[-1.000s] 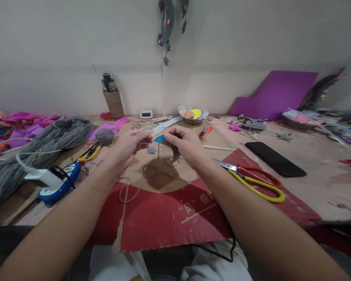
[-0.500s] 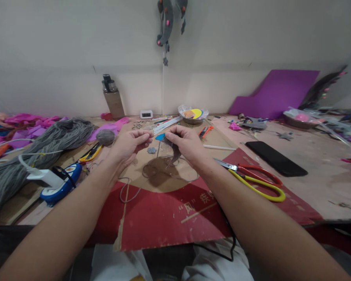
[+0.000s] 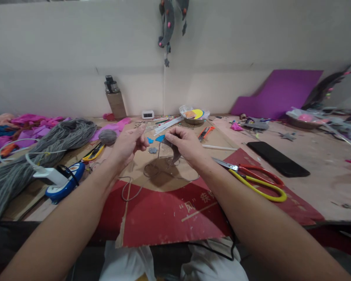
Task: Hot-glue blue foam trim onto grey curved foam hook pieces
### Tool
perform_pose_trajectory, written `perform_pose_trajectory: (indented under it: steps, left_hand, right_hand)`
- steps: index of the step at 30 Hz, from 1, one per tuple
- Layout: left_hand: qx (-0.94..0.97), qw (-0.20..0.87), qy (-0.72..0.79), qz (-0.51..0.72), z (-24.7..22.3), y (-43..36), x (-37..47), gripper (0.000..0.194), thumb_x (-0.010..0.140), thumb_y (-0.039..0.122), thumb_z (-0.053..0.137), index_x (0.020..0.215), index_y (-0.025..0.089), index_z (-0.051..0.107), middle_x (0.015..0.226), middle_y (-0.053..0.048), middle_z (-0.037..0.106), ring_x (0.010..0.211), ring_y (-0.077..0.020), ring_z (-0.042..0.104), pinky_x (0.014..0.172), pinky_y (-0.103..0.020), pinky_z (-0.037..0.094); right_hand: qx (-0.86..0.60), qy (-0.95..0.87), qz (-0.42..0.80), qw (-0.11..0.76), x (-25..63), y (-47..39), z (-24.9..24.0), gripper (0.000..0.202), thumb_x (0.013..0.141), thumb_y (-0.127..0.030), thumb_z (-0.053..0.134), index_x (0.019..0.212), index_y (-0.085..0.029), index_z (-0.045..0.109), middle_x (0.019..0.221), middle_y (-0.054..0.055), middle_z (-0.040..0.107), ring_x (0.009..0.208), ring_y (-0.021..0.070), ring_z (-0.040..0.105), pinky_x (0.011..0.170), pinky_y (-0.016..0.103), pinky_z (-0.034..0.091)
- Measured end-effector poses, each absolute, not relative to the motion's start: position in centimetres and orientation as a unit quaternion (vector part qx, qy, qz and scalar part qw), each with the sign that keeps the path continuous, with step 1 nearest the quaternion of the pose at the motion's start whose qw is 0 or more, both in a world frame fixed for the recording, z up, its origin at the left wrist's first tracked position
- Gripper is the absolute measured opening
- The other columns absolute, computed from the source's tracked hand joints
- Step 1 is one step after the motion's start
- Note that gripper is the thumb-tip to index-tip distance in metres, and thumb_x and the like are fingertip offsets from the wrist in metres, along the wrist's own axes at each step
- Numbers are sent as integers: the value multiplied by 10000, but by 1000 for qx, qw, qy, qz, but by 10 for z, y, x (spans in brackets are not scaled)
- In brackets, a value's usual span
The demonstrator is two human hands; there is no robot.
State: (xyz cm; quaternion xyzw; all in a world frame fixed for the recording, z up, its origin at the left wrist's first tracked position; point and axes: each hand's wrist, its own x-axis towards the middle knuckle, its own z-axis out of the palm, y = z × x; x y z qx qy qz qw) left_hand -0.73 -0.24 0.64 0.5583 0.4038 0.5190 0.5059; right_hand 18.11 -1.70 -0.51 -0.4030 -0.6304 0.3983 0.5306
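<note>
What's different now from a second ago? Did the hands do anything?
The left hand drew a little away from the right hand, opening a small gap; a small blue scrap now shows there. The right hand stays pinched on the grey piece with the blue tip. Scissors, phone and yarn lie as before.

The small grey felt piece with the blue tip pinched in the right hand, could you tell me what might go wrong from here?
1. The small grey felt piece with the blue tip is held only by the right hand fingertips; it might slip.
2. The loose grey yarn strand loops under both hands and could snag or tangle.
3. The red-and-yellow-handled scissors lie beside the right forearm, which might knock them.
</note>
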Motion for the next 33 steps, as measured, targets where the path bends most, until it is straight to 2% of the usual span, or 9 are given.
perform_pose_trajectory:
  steps: [2, 5, 11, 15, 19, 22, 24, 28, 33]
  left_hand:
    - [575, 520, 402, 487, 8, -4, -7, 414, 806, 532, 636, 629, 158, 626, 628, -59, 639, 533, -110, 553, 535, -239, 444]
    - [597, 549, 392, 435, 10, -6, -6, 291, 759, 436, 715, 784, 147, 692, 737, -69, 680, 620, -122, 597, 604, -246, 470]
    - [618, 559, 388, 395, 6, -8, -4, 180, 719, 305, 740, 666, 143, 680, 664, -43, 643, 588, -97, 555, 580, -223, 431]
    - [623, 539, 410, 391, 3, -6, -3, 162, 703, 306, 740, 665, 155, 694, 664, -43, 650, 574, -99, 548, 587, -236, 444]
    - [646, 485, 425, 408, 2, -6, 1, 190, 706, 345, 728, 645, 169, 693, 651, -44, 654, 558, -106, 543, 583, -249, 446]
    - [660, 444, 439, 417, 3, -8, 3, 198, 695, 352, 728, 621, 172, 686, 618, -36, 640, 532, -103, 522, 572, -252, 439]
    - [669, 428, 444, 415, 3, -8, 4, 189, 694, 347, 724, 625, 176, 686, 606, -30, 636, 532, -107, 520, 571, -253, 438]
    - [682, 400, 454, 412, 2, -8, 3, 174, 702, 342, 714, 655, 176, 694, 608, -27, 639, 549, -116, 527, 576, -256, 431]
    - [668, 431, 446, 412, 0, -7, 3, 176, 696, 337, 723, 659, 168, 690, 630, -29, 646, 565, -113, 539, 599, -259, 440]
  right_hand:
    - [-406, -635, 397, 524, 182, -16, -6, 199, 776, -386, 599, 700, -211, 542, 598, -41, 459, 569, 112, 412, 520, 260, 345]
    - [-409, -644, 393, 512, 182, -14, -8, 211, 784, -389, 598, 693, -209, 536, 596, -44, 446, 572, 112, 405, 540, 267, 347]
    - [-409, -657, 390, 500, 181, -14, -10, 203, 777, -384, 600, 698, -204, 549, 613, -41, 460, 566, 106, 379, 543, 265, 333]
    - [-409, -662, 392, 490, 182, -12, -12, 261, 810, -435, 565, 681, -209, 541, 604, -34, 480, 582, 118, 422, 559, 265, 360]
    - [-415, -654, 363, 518, 184, -8, -13, 392, 859, -552, 477, 748, -204, 619, 776, 25, 628, 734, 160, 545, 668, 295, 424]
    - [-415, -648, 342, 539, 185, -6, -13, 433, 856, -594, 472, 789, -204, 646, 839, 35, 650, 808, 174, 573, 718, 300, 430]
    - [-415, -652, 348, 530, 185, -6, -15, 409, 851, -577, 487, 782, -204, 638, 770, 17, 626, 740, 160, 554, 683, 292, 418]
    - [-426, -658, 370, 498, 182, -7, -18, 260, 801, -440, 573, 693, -203, 575, 616, -30, 519, 585, 121, 442, 578, 268, 365]
    - [-433, -658, 366, 495, 181, -7, -19, 228, 796, -397, 573, 681, -201, 559, 622, -30, 509, 579, 112, 415, 547, 259, 334]
